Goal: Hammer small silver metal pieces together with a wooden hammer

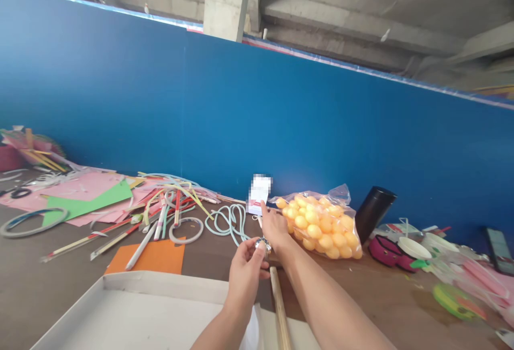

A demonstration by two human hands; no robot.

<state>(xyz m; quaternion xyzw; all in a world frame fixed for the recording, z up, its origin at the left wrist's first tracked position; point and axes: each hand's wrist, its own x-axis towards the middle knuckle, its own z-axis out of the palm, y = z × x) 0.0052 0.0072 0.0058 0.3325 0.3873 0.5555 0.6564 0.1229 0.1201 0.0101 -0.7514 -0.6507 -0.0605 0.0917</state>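
Observation:
My left hand (246, 269) is closed in a pinch around a small shiny metallic thing (263, 243) in front of me. My right hand (274, 225) reaches past it and pinches a small white card (257, 196) that stands against the blue wall. A clear bag of orange balls (319, 225) lies just right of my right hand. A wooden stick (280, 307) lies on the table under my forearms.
A white shallow tray (132, 312) sits at the near edge. Orange (155, 256), green and pink paper sheets, straws and looped tubes (231, 220) litter the left. A black cylinder (373, 212), bowls and plastic packets lie to the right. The blue partition (257, 114) backs the table.

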